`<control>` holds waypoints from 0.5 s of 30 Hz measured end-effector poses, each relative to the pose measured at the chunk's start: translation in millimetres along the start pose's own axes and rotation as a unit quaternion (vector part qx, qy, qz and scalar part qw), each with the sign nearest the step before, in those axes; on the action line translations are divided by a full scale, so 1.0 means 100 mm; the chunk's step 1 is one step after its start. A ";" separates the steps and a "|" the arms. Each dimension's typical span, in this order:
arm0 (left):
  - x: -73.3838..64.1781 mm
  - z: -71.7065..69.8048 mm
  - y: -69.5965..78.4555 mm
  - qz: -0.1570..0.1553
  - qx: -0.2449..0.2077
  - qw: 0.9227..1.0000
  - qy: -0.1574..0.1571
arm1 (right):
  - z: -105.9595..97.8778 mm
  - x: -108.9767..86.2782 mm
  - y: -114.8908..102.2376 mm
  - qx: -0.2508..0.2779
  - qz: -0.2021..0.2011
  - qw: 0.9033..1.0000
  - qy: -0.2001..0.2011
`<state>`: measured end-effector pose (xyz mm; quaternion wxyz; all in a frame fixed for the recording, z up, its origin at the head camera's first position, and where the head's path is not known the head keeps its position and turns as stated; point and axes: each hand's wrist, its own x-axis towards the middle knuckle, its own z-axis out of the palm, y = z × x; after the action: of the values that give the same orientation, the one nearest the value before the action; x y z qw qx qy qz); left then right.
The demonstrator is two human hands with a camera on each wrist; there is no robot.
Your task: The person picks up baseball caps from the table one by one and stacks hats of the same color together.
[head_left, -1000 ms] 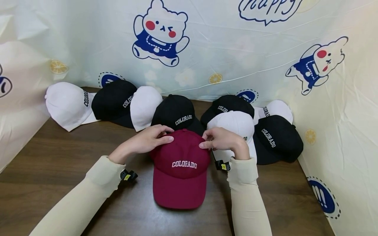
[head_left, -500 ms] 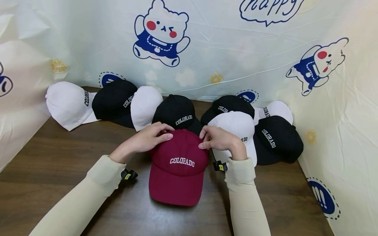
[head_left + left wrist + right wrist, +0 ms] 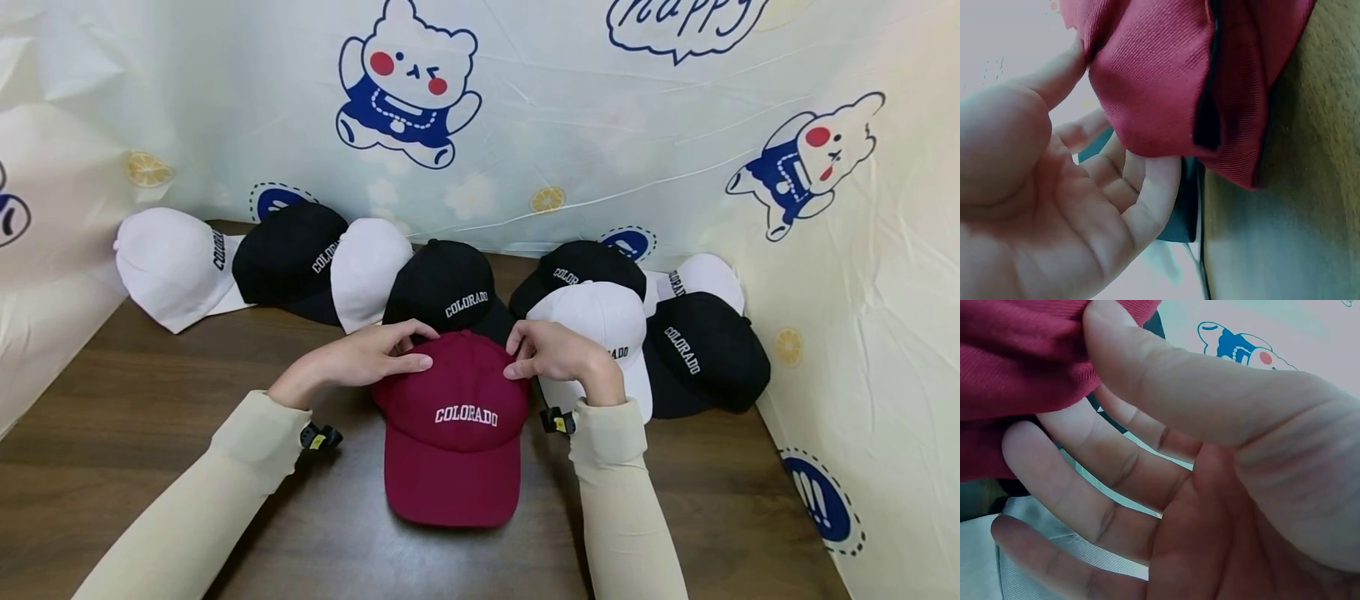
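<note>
A maroon baseball cap [image 3: 452, 479] with white COLORADO lettering sits at the middle of the table, brim towards me. My left hand [image 3: 356, 356] holds the left side of its crown, thumb in front and fingers behind. On the opposite side my right hand [image 3: 561, 354] pinches the crown the same way. In the left wrist view the cap's cloth [image 3: 1147, 75] hangs in folded layers with a dark edge between them; whether this is one cap or two I cannot tell. The right wrist view shows the thumb [image 3: 1113, 337] pressed on the maroon fabric, with fingers curled beneath.
Directly behind the maroon cap stands a black cap [image 3: 438, 279]. More black and white caps line the back left, including a white cap [image 3: 168, 258]. A white cap [image 3: 588, 317] and a black cap [image 3: 705, 350] sit right. A printed cloth [image 3: 525, 100] hangs behind.
The maroon cap's brim swung a little left, then back to the right, and now points nearly straight at me. My left hand has shifted slightly left; both hands keep hold of the crown.
</note>
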<state>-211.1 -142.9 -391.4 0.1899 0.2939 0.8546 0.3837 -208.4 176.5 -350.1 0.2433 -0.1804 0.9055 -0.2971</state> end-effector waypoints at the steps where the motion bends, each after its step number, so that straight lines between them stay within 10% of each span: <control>1: 0.00 0.00 0.00 0.000 0.002 1.000 0.001 | 0.00 0.00 0.00 0.000 0.002 1.000 0.000; 15: -0.07 -0.11 0.06 -0.007 -0.009 1.000 -0.021 | -0.11 -0.15 0.00 0.000 -0.020 1.000 0.001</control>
<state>-209.8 -149.6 -379.0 0.2134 0.2939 0.8489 0.3841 -202.0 188.4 -337.9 0.2366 -0.1982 0.9020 -0.3020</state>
